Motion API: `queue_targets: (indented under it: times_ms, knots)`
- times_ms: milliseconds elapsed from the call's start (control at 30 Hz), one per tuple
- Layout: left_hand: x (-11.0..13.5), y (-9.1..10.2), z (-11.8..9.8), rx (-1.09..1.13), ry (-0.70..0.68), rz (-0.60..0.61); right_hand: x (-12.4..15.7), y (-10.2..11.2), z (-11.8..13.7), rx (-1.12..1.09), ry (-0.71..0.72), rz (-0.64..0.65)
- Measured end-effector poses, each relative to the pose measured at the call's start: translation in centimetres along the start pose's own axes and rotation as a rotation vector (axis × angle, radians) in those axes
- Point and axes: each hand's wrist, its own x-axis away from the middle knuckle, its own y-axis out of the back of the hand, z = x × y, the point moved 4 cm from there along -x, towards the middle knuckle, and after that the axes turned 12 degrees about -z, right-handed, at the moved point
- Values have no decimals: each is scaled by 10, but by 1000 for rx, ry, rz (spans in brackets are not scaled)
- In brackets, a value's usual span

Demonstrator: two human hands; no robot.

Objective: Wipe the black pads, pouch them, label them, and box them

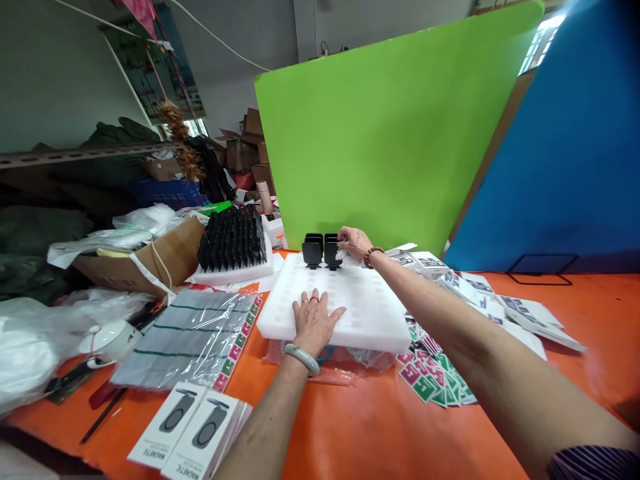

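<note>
A white foam tray [370, 313] with rows of empty slots lies on the orange table. My left hand [314, 321] rests flat on its near edge, fingers spread, holding nothing. My right hand [354, 243] reaches to the tray's far edge, fingers pinched on a black stand piece [333, 253] standing in a slot. A few more black pieces [313, 251] stand beside it in the far row.
A second foam tray full of black pieces [233, 240] sits behind to the left. Plastic-wrapped grey sheets [193, 337], white MAGNETIC boxes [197, 430], red-green stickers [434, 380], flat cartons [520, 310], a cardboard box [160, 260]. Green and blue boards [395, 133] stand behind.
</note>
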Motion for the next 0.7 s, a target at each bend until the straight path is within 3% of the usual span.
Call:
queue_targets:
  times_ms: [200, 400, 467, 567, 633, 700]
  knots:
    - [-1, 5, -4, -31, 0, 36, 7, 2, -6, -79, 4, -163]
    - [0, 2, -9, -44, 46, 20, 26, 10, 18, -233, 137, -264]
    - [0, -1, -10, 12, 87, -14, 22, 28, 22, -269, 139, -323]
    - [-3, -3, -11, 226, 164, -85, 10, 74, 16, -436, 11, -482]
    - [-7, -1, -11, 344, 197, -113, 7, 103, 12, -629, -71, -437]
    - [-7, 3, -11, 423, 217, -129, 18, 123, 10, -761, -170, -262]
